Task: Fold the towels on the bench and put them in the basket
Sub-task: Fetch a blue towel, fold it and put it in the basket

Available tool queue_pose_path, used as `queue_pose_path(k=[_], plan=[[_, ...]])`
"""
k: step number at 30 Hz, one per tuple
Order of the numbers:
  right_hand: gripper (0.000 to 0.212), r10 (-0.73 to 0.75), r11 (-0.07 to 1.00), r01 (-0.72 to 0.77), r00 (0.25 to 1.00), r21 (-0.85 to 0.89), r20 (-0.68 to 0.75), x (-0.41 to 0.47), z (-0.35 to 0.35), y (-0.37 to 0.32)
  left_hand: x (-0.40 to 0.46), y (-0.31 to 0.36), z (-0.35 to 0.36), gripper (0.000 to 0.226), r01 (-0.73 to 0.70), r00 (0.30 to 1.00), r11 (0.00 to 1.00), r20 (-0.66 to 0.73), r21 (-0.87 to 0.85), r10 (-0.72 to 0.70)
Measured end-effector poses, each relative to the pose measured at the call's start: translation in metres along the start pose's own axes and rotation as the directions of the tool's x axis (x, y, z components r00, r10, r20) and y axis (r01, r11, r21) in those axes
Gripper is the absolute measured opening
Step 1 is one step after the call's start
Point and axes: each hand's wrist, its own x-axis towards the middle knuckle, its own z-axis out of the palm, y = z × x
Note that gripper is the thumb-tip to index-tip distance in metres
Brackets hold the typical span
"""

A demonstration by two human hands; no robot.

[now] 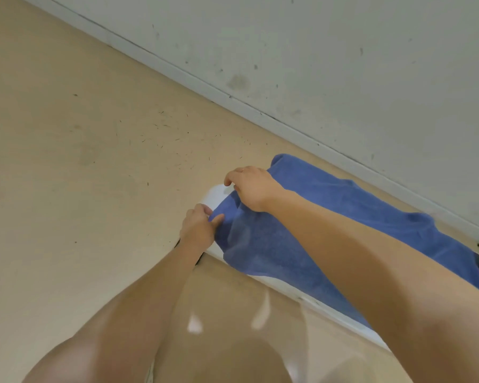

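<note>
plain indoor room — beige floor (67, 161), scuffed pale wall (343, 51), skirting.

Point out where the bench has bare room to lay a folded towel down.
Little room: the blue towel covers most of the white bench. Bare strips lie at its end, beyond the left hand and right hand, and along its near edge. Both hands crowd the towel's corner.

Both hands (198, 228) (250, 187) pinch blue towel (329, 217) edge; white bench (219, 193).
</note>
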Motion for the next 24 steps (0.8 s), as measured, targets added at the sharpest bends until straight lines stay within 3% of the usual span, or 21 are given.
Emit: queue_pose_path(k=[3, 5, 8, 10, 13, 17, 20, 24], plan=[[0.052, -0.039, 0.992, 0.013, 0.977, 0.128, 0.21, 0.011, -0.004, -0.002, 0.004, 0.008, -0.007, 0.028, -0.015, 0.997, 0.995, 0.071, 0.094, 0.009], [0.051, -0.101, 0.972, 0.022, 0.938, 0.233, 0.332, 0.017, -0.008, -0.005, 0.004, 0.017, -0.019, 0.03, -0.08, 0.991, 0.997, 0.11, -0.002, 0.079], [0.04, -0.205, 0.942, 0.086, 0.913, 0.325, 0.352, 0.024, -0.021, -0.01, -0.005, 0.031, -0.042, 0.034, -0.209, 0.969, 0.96, 0.09, -0.184, 0.229], [0.034, -0.25, 0.926, 0.122, 0.907, 0.357, 0.34, 0.028, -0.033, -0.012, -0.012, 0.039, -0.052, 0.029, -0.274, 0.955, 0.937, 0.05, -0.215, 0.291], [0.022, -0.252, 0.958, 0.173, 0.89, 0.23, 0.381, 0.039, -0.047, -0.006, -0.021, 0.049, -0.059, 0.015, -0.33, 0.941, 0.933, 0.029, -0.146, 0.337], [0.011, -0.134, 0.954, 0.209, 0.938, -0.215, 0.319, 0.047, -0.06, 0.021, -0.025, 0.052, -0.066, 0.016, -0.314, 0.945, 0.948, 0.077, -0.059, 0.318], [0.008, -0.113, 0.949, 0.195, 0.944, -0.249, 0.309, 0.041, -0.062, 0.036, -0.028, 0.057, -0.069, 0.008, -0.343, 0.929, 0.937, 0.126, -0.065, 0.348], [0.016, -0.182, 0.963, 0.237, 0.924, -0.129, 0.337, 0.037, -0.051, 0.034, -0.034, 0.061, -0.069, 0.009, -0.368, 0.898, 0.914, 0.191, -0.171, 0.397]])
